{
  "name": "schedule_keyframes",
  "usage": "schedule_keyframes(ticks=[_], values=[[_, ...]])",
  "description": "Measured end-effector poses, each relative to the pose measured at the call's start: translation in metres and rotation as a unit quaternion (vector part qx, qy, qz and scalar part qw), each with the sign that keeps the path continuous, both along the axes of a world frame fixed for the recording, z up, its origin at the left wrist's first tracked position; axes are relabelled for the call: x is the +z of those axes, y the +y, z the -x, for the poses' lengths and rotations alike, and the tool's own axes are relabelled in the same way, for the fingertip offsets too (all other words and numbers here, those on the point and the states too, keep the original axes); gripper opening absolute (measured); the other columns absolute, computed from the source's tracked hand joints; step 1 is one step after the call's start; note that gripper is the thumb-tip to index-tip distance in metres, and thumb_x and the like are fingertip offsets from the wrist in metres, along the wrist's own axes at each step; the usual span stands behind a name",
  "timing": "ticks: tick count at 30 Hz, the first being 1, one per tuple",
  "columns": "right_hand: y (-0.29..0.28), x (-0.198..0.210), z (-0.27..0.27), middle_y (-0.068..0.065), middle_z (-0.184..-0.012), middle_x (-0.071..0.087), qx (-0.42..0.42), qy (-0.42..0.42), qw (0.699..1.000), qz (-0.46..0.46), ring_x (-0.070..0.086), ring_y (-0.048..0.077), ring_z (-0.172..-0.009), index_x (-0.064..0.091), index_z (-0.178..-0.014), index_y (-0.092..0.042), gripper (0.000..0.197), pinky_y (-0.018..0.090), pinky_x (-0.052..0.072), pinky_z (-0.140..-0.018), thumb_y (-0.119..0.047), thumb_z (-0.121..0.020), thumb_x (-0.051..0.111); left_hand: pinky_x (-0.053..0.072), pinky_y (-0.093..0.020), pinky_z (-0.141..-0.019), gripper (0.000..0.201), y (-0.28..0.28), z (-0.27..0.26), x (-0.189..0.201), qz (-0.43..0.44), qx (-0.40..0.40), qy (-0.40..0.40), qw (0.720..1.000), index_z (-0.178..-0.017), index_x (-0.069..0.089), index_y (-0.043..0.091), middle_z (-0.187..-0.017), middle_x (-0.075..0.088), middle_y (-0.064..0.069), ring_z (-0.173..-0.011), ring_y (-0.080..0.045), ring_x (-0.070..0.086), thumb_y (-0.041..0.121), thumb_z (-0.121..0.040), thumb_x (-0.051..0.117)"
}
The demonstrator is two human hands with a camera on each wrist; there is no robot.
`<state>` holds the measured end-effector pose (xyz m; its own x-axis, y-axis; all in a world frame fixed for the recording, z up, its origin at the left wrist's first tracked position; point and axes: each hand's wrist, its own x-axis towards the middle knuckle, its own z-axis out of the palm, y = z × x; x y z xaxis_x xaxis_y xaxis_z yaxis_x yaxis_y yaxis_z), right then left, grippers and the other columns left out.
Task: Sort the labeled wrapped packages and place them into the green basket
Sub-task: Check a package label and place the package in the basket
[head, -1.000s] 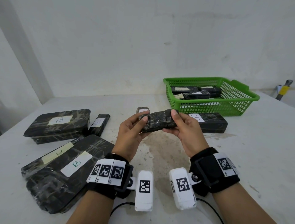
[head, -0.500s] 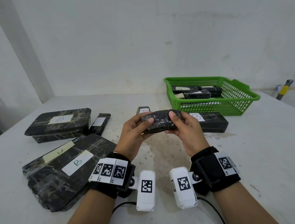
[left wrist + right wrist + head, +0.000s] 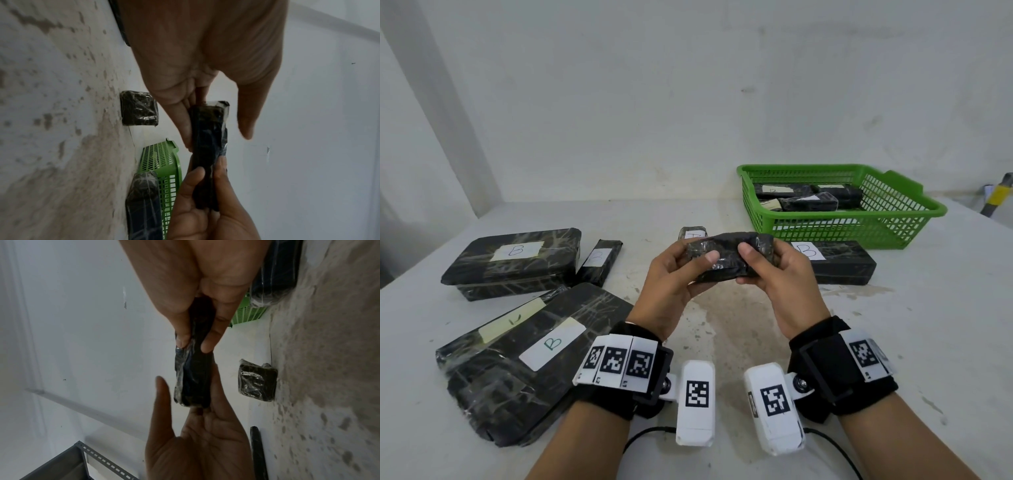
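Both our hands hold one small black wrapped package (image 3: 729, 257) up over the table (image 3: 928, 325), level and crosswise in front of us. Our left hand (image 3: 671, 287) takes its left end, thumb on the near face and fingers curled behind; our right hand (image 3: 780, 277) pinches the right end between thumb and fingers. From the wrist views we see the package edge-on, clamped at both ends, its plastic film shiny and creased. We cannot see a label on the face turned toward us.

Behind and to the right stands the green basket (image 3: 893, 219), with several small wrapped packages (image 3: 808, 202) already lying in it. Just in front of the basket lies a long package marked B (image 3: 839, 263). A small package (image 3: 690, 233) sits on the table just beyond our hands. To our left lie a large flat package marked B (image 3: 517, 359), a thick package marked B (image 3: 513, 263) farther back, and a slim package (image 3: 599, 262) beside it.
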<state>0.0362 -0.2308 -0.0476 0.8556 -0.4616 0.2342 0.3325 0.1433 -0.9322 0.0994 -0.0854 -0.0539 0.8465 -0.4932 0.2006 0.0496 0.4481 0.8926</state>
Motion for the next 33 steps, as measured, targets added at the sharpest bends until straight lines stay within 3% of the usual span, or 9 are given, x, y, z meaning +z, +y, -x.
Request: schedule_keyframes(ticks=[3, 6, 9, 15, 19, 23, 28, 31, 33], values=[[0.0008, 0.0002, -0.0012, 0.009, -0.099, 0.073, 0.009, 0.004, 1.0, -0.011, 0.07, 0.015, -0.083, 0.065, -0.105, -0.005, 0.018, 0.022, 0.056, -0.062, -0.012, -0.089, 0.066, 0.059, -0.028, -0.077, 0.048, 0.0011, -0.001, -0.0011, -0.003, 0.013, -0.004, 1.0, -0.121, 0.06, -0.004, -0.105, 0.073, -0.015, -0.097, -0.024, 0.071, 0.008, -0.075, 0.068], [0.0053, -0.0016, -0.0014, 0.01, -0.105, 0.073, 0.05, 0.015, 0.998, -0.019, 0.07, 0.018, -0.091, 0.065, -0.109, -0.005, 0.037, 0.025, 0.056, -0.07, -0.023, -0.078, 0.074, 0.06, -0.03, -0.078, 0.037, 0.0035, -0.0054, -0.0042, -0.024, 0.052, -0.016, 0.998, -0.121, 0.06, -0.005, -0.102, 0.073, -0.015, -0.095, -0.028, 0.071, -0.005, -0.084, 0.066], [0.0044, -0.0017, -0.0006, 0.012, -0.105, 0.073, 0.032, 0.023, 0.999, 0.013, 0.071, 0.016, -0.088, 0.064, -0.108, -0.004, 0.028, 0.023, 0.056, -0.068, -0.009, -0.082, 0.074, 0.06, -0.031, -0.078, 0.034, 0.0041, -0.0051, -0.0036, -0.034, 0.043, -0.018, 0.998, -0.123, 0.058, -0.008, -0.103, 0.073, -0.016, -0.093, -0.027, 0.071, -0.01, -0.089, 0.058], [-0.0008, -0.0013, -0.0007, 0.01, -0.099, 0.072, 0.005, 0.002, 1.0, -0.005, 0.071, 0.016, -0.085, 0.063, -0.103, -0.006, 0.02, 0.022, 0.056, -0.064, 0.001, -0.085, 0.07, 0.056, -0.025, -0.083, 0.042, 0.0017, 0.0002, -0.001, 0.005, -0.036, 0.02, 0.999, -0.12, 0.061, -0.002, -0.112, 0.071, -0.015, -0.103, -0.021, 0.07, 0.017, -0.082, 0.065], [0.0015, 0.0006, -0.0005, 0.011, -0.101, 0.071, 0.03, -0.006, 0.999, -0.041, 0.069, 0.019, -0.09, 0.063, -0.101, -0.006, 0.021, 0.026, 0.056, -0.073, -0.003, -0.082, 0.073, 0.058, -0.022, -0.076, 0.028, 0.0015, -0.0013, -0.0031, 0.009, -0.004, 0.03, 1.0, -0.111, 0.066, 0.0, -0.101, 0.075, -0.011, -0.092, -0.017, 0.073, 0.011, -0.086, 0.064], [0.0041, -0.0004, 0.0002, 0.015, -0.103, 0.071, 0.018, 0.002, 1.0, -0.016, 0.07, 0.019, -0.088, 0.065, -0.102, -0.003, 0.02, 0.025, 0.057, -0.07, -0.002, -0.083, 0.072, 0.058, -0.02, -0.074, 0.021, 0.0009, -0.0031, -0.0055, -0.012, 0.025, 0.004, 1.0, -0.111, 0.066, -0.001, -0.095, 0.076, -0.008, -0.088, -0.014, 0.073, 0.003, -0.092, 0.057], [-0.0024, 0.0017, 0.0022, 0.014, -0.098, 0.071, 0.014, 0.002, 1.0, -0.01, 0.07, 0.018, -0.084, 0.065, -0.096, -0.004, 0.013, 0.025, 0.058, -0.068, 0.001, -0.085, 0.069, 0.058, -0.023, -0.076, 0.043, 0.0005, 0.0005, -0.0026, -0.007, -0.002, 0.01, 1.0, -0.116, 0.064, -0.005, -0.108, 0.073, -0.017, -0.096, -0.02, 0.072, 0.015, -0.078, 0.066], [-0.002, 0.0039, 0.0009, 0.01, -0.098, 0.071, 0.06, 0.019, 0.998, -0.028, 0.069, 0.016, -0.086, 0.064, -0.098, -0.006, 0.016, 0.024, 0.058, -0.071, -0.005, -0.084, 0.07, 0.057, -0.022, -0.072, 0.033, 0.0011, -0.0004, -0.0037, -0.019, 0.02, 0.002, 1.0, -0.114, 0.065, -0.001, -0.103, 0.074, -0.014, -0.093, -0.019, 0.073, 0.009, -0.083, 0.065], [0.0007, 0.0045, 0.0011, 0.006, -0.1, 0.072, 0.102, 0.017, 0.994, -0.047, 0.07, 0.014, -0.091, 0.062, -0.107, -0.003, 0.035, 0.023, 0.057, -0.074, -0.019, -0.078, 0.072, 0.057, -0.02, -0.072, 0.023, 0.0015, -0.0022, -0.0055, -0.021, 0.044, 0.0, 0.999, -0.111, 0.066, 0.001, -0.101, 0.074, -0.013, -0.091, -0.017, 0.073, 0.001, -0.089, 0.061]])
